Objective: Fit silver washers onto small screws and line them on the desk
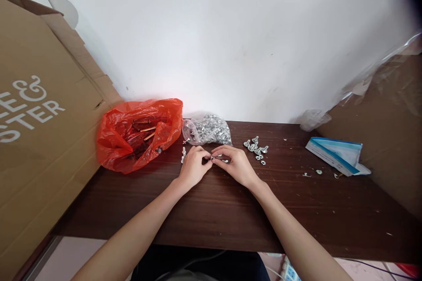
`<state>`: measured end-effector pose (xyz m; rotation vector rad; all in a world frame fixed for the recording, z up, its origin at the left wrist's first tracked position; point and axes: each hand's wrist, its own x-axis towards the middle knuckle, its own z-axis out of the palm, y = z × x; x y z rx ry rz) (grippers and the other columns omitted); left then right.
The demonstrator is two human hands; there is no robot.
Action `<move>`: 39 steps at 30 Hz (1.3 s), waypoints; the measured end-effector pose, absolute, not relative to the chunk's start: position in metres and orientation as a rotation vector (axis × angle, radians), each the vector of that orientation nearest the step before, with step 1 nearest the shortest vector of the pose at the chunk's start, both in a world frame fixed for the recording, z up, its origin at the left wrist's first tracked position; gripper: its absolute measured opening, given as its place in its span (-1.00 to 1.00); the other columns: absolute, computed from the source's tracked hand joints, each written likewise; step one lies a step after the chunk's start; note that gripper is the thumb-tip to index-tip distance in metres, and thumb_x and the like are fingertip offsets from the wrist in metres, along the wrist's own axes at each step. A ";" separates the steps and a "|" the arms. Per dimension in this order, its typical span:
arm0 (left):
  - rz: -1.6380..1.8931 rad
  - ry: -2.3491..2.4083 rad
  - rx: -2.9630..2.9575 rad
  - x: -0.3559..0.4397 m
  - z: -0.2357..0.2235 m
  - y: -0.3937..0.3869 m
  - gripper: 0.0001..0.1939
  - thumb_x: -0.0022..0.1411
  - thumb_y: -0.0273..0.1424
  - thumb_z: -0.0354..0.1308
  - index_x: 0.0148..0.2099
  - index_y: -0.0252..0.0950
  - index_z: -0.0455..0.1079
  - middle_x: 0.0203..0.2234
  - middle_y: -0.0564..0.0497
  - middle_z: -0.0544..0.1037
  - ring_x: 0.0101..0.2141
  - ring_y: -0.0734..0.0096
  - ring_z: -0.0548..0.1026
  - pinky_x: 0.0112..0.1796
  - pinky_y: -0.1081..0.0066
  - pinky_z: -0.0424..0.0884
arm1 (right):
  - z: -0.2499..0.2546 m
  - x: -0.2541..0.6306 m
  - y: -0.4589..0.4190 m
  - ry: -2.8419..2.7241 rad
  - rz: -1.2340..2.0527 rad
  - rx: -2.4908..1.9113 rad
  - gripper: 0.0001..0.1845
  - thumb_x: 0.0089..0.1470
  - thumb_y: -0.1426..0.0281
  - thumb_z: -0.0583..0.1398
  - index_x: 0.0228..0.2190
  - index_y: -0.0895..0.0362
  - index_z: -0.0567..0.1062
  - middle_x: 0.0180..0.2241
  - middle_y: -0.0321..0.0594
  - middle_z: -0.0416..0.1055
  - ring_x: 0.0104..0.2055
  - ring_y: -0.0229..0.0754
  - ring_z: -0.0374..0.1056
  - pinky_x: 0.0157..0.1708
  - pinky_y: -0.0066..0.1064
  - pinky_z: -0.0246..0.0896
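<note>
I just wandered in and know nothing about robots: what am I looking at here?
No machine here: it's a person working bare-handed, seen by one camera worn on the head, looking forward and down. The left hand and right hand meet and appear to pinch a small metal piece, too tiny to identify. On the dark brown table lie an open red bag, a clear bag of metal parts, loose bolt-like pieces and a blue-and-white packet.

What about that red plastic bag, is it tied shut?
No, the red plastic bag gapes open, with copper-coloured rods showing inside.
</note>
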<state>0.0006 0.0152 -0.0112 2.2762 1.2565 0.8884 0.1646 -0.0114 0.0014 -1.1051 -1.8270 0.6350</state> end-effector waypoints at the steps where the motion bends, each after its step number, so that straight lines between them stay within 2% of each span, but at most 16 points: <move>1: 0.881 1.262 2.270 0.001 -0.011 0.015 -0.94 0.10 -0.48 0.16 -0.39 -0.29 0.46 -0.44 0.01 0.44 -0.31 0.33 0.37 -0.28 0.36 0.30 | 0.001 0.165 -0.011 -1.829 0.643 -1.102 -0.92 0.02 0.41 0.20 -0.39 0.10 0.53 -0.25 -0.14 0.47 -0.21 -0.13 0.41 -0.27 -0.32 0.38; 7: 0.865 1.263 2.274 0.002 -0.009 0.013 -0.92 0.12 -0.45 0.14 -0.39 -0.30 0.46 -0.42 -0.01 0.44 -0.29 0.32 0.37 -0.26 0.35 0.31 | 0.000 0.164 -0.011 -1.766 0.597 -1.145 -0.91 0.00 0.45 0.21 -0.35 0.12 0.48 -0.23 -0.15 0.47 -0.20 -0.14 0.42 -0.24 -0.31 0.38; 12: 0.878 1.250 2.292 0.002 -0.010 0.014 -0.92 0.12 -0.45 0.14 -0.39 -0.28 0.44 -0.43 0.00 0.42 -0.30 0.33 0.36 -0.28 0.36 0.30 | 0.000 0.161 -0.012 -1.779 0.548 -1.140 -0.95 0.03 0.40 0.20 -0.42 0.11 0.49 -0.22 -0.13 0.47 -0.21 -0.12 0.42 -0.28 -0.31 0.37; 18: 0.878 1.237 2.280 0.001 -0.011 0.014 -0.93 0.10 -0.48 0.14 -0.40 -0.29 0.45 -0.43 0.01 0.41 -0.32 0.35 0.34 -0.29 0.36 0.29 | 0.001 0.161 -0.012 -1.862 0.482 -1.074 -0.91 0.07 0.40 0.18 -0.42 0.09 0.50 -0.28 -0.18 0.47 -0.23 -0.14 0.41 -0.19 -0.28 0.31; 27: 0.861 1.246 2.291 0.001 -0.010 0.014 -0.92 0.10 -0.47 0.13 -0.36 -0.28 0.46 -0.42 0.01 0.40 -0.32 0.35 0.36 -0.30 0.37 0.29 | 0.000 0.162 -0.013 -1.950 0.404 -1.249 -0.87 0.11 0.33 0.16 -0.31 0.07 0.50 -0.40 -0.23 0.46 -0.39 -0.19 0.37 -0.38 -0.39 0.25; 39: 0.867 1.246 2.307 0.002 -0.009 0.014 -0.93 0.10 -0.48 0.11 -0.40 -0.28 0.41 -0.44 0.03 0.38 -0.36 0.37 0.35 -0.32 0.38 0.29 | -0.005 0.159 -0.014 -1.926 0.296 -1.335 -0.83 0.14 0.31 0.14 -0.37 0.08 0.52 -0.36 -0.19 0.50 -0.36 -0.15 0.40 -0.35 -0.37 0.27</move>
